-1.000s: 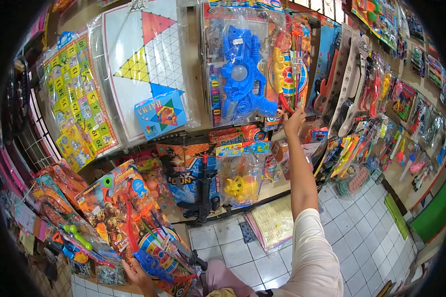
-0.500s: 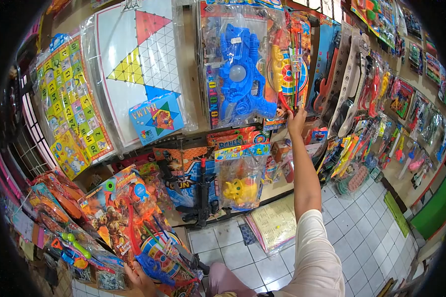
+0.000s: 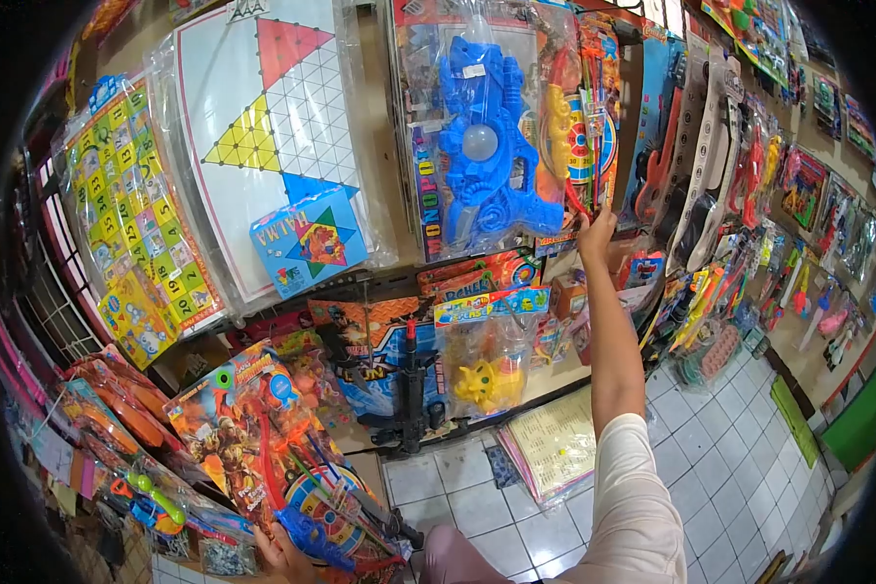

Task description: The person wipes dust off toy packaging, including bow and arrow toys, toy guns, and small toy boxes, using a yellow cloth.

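My left hand [image 3: 280, 555], low in the head view, grips the edge of a packaged toy archery set [image 3: 248, 428]. The set is a colourful card with a red bow, a round dartboard-like target, thin arrows and a blue plastic piece. My right hand [image 3: 597, 234] is stretched out, its fingers closed on the bottom edge of a similar archery set [image 3: 586, 127] hanging on the wall display, with a yellow-handled red bow and a target. Just left of it hangs a bagged blue toy gun [image 3: 487, 146], which covers part of that pack.
A Halma board [image 3: 224, 204] with a blue box and a yellow number board [image 3: 146, 214] hang at left. Below are a black toy gun pack [image 3: 409, 389] and a bagged yellow toy [image 3: 489, 382]. Paper sheets [image 3: 555, 448] lie on the tiled floor; toy guitars [image 3: 660, 146] hang at right.
The hanging archery set in my right hand has turned and now shows narrower, more edge-on. The view has shifted slightly. My left hand still holds its set.
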`<state>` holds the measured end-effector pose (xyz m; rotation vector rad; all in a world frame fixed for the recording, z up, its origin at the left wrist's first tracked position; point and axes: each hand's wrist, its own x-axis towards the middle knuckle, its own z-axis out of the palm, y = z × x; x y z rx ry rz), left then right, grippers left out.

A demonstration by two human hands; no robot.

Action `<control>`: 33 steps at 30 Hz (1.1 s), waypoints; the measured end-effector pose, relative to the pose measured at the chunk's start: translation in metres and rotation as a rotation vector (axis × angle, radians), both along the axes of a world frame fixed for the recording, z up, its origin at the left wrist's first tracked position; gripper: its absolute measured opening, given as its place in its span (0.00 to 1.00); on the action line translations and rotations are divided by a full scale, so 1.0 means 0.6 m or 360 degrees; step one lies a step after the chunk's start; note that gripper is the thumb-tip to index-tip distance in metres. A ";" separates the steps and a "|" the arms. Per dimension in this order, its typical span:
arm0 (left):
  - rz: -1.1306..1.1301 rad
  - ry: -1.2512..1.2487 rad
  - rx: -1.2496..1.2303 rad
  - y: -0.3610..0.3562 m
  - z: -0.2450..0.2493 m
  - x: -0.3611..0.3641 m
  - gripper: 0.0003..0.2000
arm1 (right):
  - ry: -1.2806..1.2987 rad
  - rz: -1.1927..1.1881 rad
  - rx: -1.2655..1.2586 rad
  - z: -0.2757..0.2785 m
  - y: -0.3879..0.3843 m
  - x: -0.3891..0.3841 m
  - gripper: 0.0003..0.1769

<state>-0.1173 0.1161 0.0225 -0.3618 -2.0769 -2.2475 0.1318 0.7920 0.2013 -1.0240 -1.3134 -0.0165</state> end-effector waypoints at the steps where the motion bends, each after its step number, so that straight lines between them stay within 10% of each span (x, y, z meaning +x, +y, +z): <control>1: 0.0002 0.0015 0.0030 0.004 0.002 0.003 0.32 | -0.0029 -0.0022 -0.0011 -0.001 0.004 -0.001 0.32; 18: 0.0166 0.0007 -0.0014 0.010 0.073 0.051 0.34 | -0.0359 -0.0109 0.0305 -0.058 -0.251 0.143 0.36; 23: 0.0249 0.0016 -0.0049 0.005 0.064 0.050 0.35 | -0.0117 0.0116 -0.0203 -0.186 -0.237 0.143 0.39; 33: 0.0476 0.0036 -0.0139 -0.081 0.034 0.026 0.39 | -0.0625 -0.0184 -0.0656 -0.099 -0.241 0.133 0.30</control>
